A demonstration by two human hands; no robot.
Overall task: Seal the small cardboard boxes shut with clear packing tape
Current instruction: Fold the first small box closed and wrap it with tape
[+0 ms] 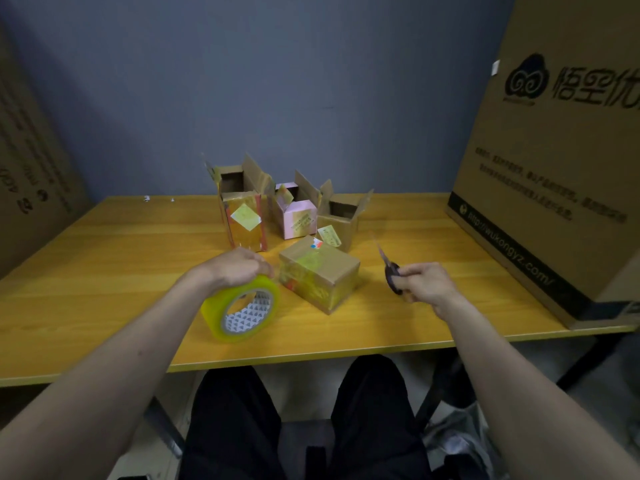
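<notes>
A closed small cardboard box [320, 273], wrapped in shiny tape, lies on the yellow table [104, 271] between my hands. My left hand [235, 268] grips the top of a large roll of clear yellowish packing tape [242, 308], just left of that box. My right hand [426, 280] holds dark-handled scissors [389, 266] to the right of the box, blades pointing up and away. Behind stand three open boxes: a tall one [242, 216] at the left, a pink one [298, 216] in the middle and a brown one [341, 220] at the right.
A very large printed carton [554, 168] fills the table's right side and overhangs its edge. Another big carton [31, 174] leans at the far left. A blue wall closes the back. My legs sit under the table's front edge.
</notes>
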